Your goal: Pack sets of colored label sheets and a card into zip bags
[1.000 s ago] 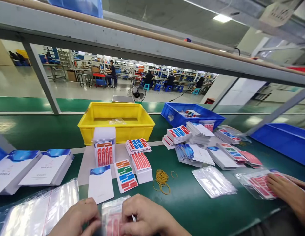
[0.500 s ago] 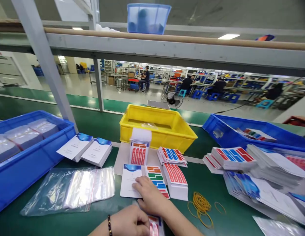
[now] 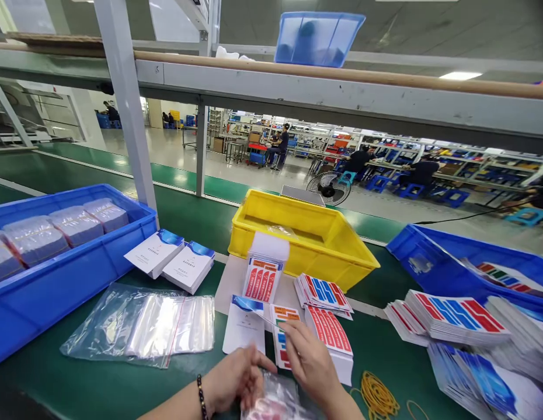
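Observation:
My left hand (image 3: pixel 239 376), with a beaded bracelet at the wrist, curls its fingers at the edge of a clear plastic bag (image 3: pixel 278 402) with red-printed contents. My right hand (image 3: pixel 310 359) pinches a thin card (image 3: pixel 269 322), seen almost edge-on. Below that card lies a white booklet (image 3: pixel 243 332) with a blue top. Beside it, partly behind my right fingers, is a stack of cards with coloured blocks (image 3: pixel 281 344). Red-striped cards (image 3: pixel 330 329) sit to the right. Behind stand more red-labelled cards (image 3: pixel 261 283) and a red-and-blue card stack (image 3: pixel 324 291).
At left are a blue bin (image 3: pixel 74 274) of wrapped bundles, two booklet stacks (image 3: pixel 188 265) and a pack of clear bags (image 3: pixel 166 326). A yellow bin (image 3: pixel 341 262) stands behind. To the right are rubber bands (image 3: pixel 379 396), card piles (image 3: pixel 459 318) and another blue bin (image 3: pixel 411 251).
My right hand has lifted off the white booklet and moved right, now with a thin card at its fingertips. My left hand's fingers have opened somewhat over the bag. The view has swung left.

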{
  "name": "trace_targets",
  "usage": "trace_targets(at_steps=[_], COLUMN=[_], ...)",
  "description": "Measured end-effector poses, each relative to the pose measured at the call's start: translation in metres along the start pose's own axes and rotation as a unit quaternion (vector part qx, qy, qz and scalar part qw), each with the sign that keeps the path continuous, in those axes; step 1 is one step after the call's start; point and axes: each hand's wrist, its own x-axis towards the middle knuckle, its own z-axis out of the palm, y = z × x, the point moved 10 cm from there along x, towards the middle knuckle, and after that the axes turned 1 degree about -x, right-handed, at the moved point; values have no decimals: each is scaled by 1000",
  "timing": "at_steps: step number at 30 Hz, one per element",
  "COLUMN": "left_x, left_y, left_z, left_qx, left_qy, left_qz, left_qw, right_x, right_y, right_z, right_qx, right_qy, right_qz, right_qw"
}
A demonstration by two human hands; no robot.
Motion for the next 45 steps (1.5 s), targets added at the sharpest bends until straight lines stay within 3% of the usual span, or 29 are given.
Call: trace_targets(at_steps=[3,6,8,11,14,18,24,27,30,34,36,40,42,44,45], left_x=[2,1,-2,-6,-10,-14,-12,-11,-11,-10,-10,-8,-6,-5,-4], left_y=[-8,-3,0,2,2,-6,-18,-17,-18,-18,-18,-20,-18,-17,-15], left_z=[2,1,-2,1,11,19,17,16,16,17,17,15,12,11,12], left_qx=[-155,-240,-262,-240,-209,-168,-140,-150,-162,-160,-161,-167,-183,-217,-241], left_qy=[-5,17,35,15,-43,-83,-80,-66,-56,-48,-42,-26,-14,-5,-6], left_qz=[-61,-53,-37,-35,-48,-72,-87,-83,-87,-93,-100,-111,-98,-90,-88], left_qw=[986,969,964,970,976,980,983,983,981,981,981,979,978,972,967], right_x=[-2,-9,-14,-24,-39,-55,-55,-47,-48,-78,-95,-117,-124,-125,-120], right_y=[-26,-43,-31,11,40,51,51,59,79,115,125,136,135,120,107], right_z=[-22,-25,-27,-25,4,35,38,16,-24,-72,-92,-118,-122,-127,-129], right_qx=[38,86,84,-6,-107,-186,-129,-94,-78,-55,-36,95,143,112,78], right_qy=[-43,-136,-134,-88,-126,-165,-194,-116,30,164,232,415,473,492,482], right_qz=[-47,-65,-35,38,58,78,67,83,183,406,472,471,448,428,405], right_qw=[997,985,987,995,985,965,970,985,979,898,850,772,745,750,773])
